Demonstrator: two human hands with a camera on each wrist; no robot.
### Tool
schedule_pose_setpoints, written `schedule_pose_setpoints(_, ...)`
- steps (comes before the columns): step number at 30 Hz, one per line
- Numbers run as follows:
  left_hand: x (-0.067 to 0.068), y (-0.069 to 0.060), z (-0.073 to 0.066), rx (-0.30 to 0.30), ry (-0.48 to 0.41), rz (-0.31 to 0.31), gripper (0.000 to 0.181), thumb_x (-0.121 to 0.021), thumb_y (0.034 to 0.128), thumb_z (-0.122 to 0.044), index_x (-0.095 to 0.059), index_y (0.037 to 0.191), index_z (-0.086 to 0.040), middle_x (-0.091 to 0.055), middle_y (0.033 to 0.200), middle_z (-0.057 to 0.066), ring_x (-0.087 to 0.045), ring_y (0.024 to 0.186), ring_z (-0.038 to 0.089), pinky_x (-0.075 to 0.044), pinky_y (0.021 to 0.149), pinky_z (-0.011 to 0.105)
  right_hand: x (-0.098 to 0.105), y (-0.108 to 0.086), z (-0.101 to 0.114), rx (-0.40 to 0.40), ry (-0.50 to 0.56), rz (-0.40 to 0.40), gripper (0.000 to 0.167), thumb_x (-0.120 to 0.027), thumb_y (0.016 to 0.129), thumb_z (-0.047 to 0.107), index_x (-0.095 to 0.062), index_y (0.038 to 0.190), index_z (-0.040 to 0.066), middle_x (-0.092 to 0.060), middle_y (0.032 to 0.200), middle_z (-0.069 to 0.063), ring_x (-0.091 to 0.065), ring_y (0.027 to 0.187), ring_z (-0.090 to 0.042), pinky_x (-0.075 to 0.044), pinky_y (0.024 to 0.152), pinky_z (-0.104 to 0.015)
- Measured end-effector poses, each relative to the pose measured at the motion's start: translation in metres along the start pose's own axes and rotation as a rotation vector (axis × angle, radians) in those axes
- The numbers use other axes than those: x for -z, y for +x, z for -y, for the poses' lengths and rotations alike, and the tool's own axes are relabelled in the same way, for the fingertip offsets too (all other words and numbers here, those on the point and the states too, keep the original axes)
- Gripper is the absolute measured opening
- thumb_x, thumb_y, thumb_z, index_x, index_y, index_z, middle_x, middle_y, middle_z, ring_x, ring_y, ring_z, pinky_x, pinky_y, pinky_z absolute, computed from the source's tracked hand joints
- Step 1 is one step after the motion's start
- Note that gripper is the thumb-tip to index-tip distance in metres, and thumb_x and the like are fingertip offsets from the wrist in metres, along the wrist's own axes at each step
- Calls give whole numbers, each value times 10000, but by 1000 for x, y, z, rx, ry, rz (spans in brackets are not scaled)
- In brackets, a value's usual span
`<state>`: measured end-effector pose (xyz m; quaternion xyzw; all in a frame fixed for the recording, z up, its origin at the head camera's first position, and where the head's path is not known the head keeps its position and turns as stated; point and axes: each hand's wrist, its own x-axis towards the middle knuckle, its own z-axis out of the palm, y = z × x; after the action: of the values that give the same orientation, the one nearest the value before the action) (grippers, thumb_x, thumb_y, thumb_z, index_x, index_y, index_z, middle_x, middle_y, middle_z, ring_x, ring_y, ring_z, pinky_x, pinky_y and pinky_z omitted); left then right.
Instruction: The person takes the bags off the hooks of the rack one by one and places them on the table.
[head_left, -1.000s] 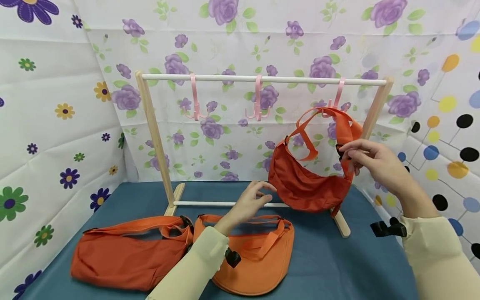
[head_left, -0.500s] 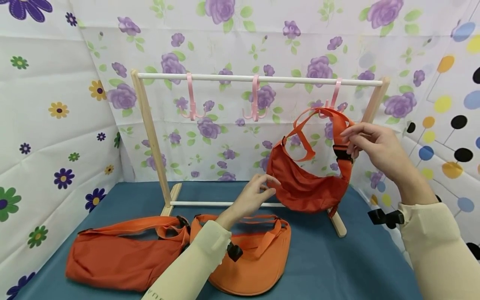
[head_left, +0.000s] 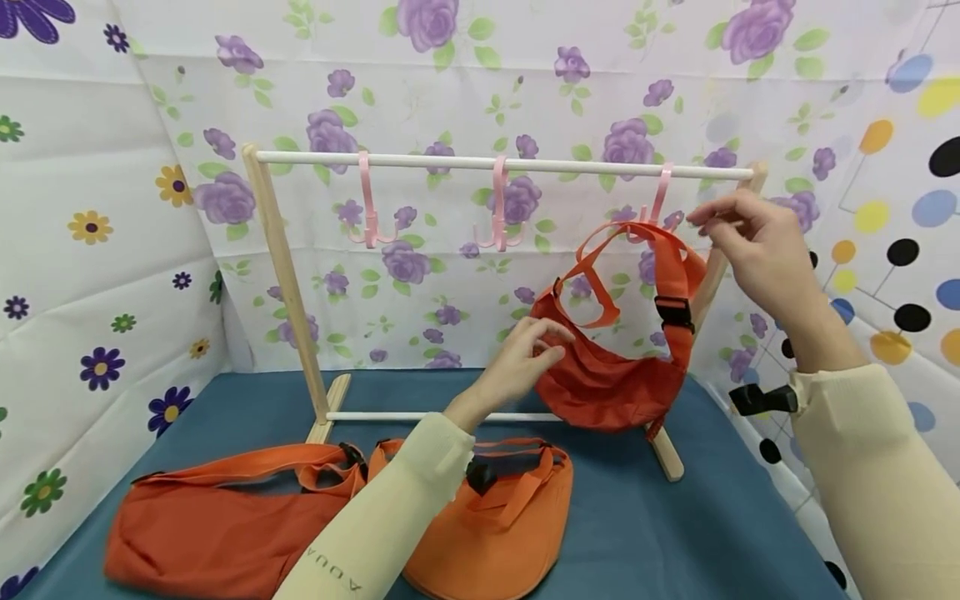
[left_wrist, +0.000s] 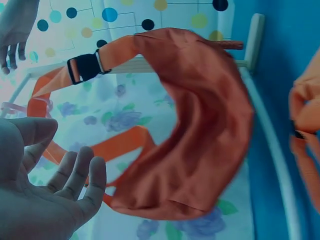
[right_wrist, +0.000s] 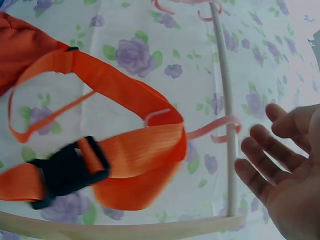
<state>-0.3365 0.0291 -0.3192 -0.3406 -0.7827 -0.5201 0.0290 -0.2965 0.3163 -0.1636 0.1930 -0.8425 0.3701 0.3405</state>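
A red-orange shoulder bag (head_left: 611, 387) hangs by its strap from the right-hand pink hook (head_left: 660, 196). Its black buckle (right_wrist: 70, 172) sits on the strap's right side. My right hand (head_left: 765, 250) is raised beside the hook and the top of the strap, fingers loosely bent and holding nothing. In the right wrist view a gap shows between that hand (right_wrist: 290, 165) and the strap. My left hand (head_left: 517, 362) is at the bag's left side with relaxed fingers and grips nothing; whether a fingertip touches the cloth I cannot tell. The left wrist view shows its palm (left_wrist: 45, 195) near the strap.
Two other pink hooks, one at left (head_left: 370, 208) and one in the middle (head_left: 499, 208), hang from the white rail (head_left: 435, 160) of a wooden rack. On the blue cloth (head_left: 637, 533) lie a red-orange bag (head_left: 217, 533) and a lighter orange bag (head_left: 517, 533).
My right hand has risen from beside the buckle to the height of the hook, away from the strap. The left hand has shifted slightly right and up. The bag still hangs.
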Motion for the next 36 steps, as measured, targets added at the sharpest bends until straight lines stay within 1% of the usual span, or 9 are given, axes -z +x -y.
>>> schedule_pose_setpoints(3,0,13,-8,-31,23,-15,239,-550,1091,-153,-666,1291,-94,-501,1337,164,-599,1038,231,-515,834,333,2,13,5,10,-20,-40,243,-534,1055,89,-731,1156,-10,-638,1033,156,-585,941,-44,-414,791,-188)
schedule_pose_setpoints(8,1,31,-17,-51,6,-42,230,-558,1077,-141,-672,1275,-110,-508,1336,147,-602,1055,231,-504,881,327,0,31,11,10,-39,-29,243,-533,1052,102,-747,1130,15,-602,1046,151,-549,973,-44,-410,846,-190)
schedule_pose_setpoints(13,2,48,-22,-51,18,-70,235,-548,1084,-142,-665,1282,-96,-536,1317,142,-591,1042,220,-485,867,318,-5,46,13,47,-112,-46,273,-527,1046,104,-718,1214,5,-598,1182,-9,-517,1180,-169,-371,1032,-309)
schedule_pose_setpoints(17,2,63,-25,-53,20,-113,277,-551,1085,-128,-613,1347,-61,-572,1304,133,-596,1080,228,-497,880,312,-12,61,16,41,-273,79,405,-508,1103,252,-590,1427,23,-532,1433,-202,-415,1395,-394,-249,1183,-573)
schedule_pose_setpoints(20,0,72,-27,-41,-8,-189,338,-543,1078,-106,-549,1412,-58,-588,1307,128,-595,1097,224,-502,892,311,-17,70,16,35,-428,221,543,-436,1128,375,-478,1527,9,-491,1477,-293,-386,1405,-497,-204,1190,-660)
schedule_pose_setpoints(25,-7,83,-31,-24,39,-311,408,-539,1041,-66,-499,1448,-76,-540,1375,109,-566,1212,216,-490,992,300,-20,75,12,49,-527,306,538,-363,1146,351,-458,1535,-8,-557,1357,-281,-444,1316,-491,-217,1197,-631)
schedule_pose_setpoints(30,-15,89,-33,-52,235,-391,504,-574,1012,-71,-459,1502,-91,-445,1474,98,-485,1298,259,-398,1112,357,-21,80,8,63,-496,306,469,-347,1152,269,-502,1488,-20,-597,1203,-255,-488,1198,-469,-262,1152,-643)
schedule_pose_setpoints(33,-16,92,-36,-38,308,-395,558,-593,1029,-140,-411,1556,-126,-410,1529,82,-443,1339,266,-354,1133,423,-20,85,8,42,-481,310,465,-324,1155,277,-581,1386,-33,-604,1205,-258,-501,1130,-449,-320,1084,-627)
schedule_pose_setpoints(36,-17,95,-39,-3,294,-372,622,-607,1037,-203,-356,1602,-138,-401,1583,78,-402,1427,276,-337,1162,472,-20,90,8,10,-452,302,491,-310,1153,323,-656,1214,-21,-587,1053,-240,-490,933,-389,-397,883,-536)
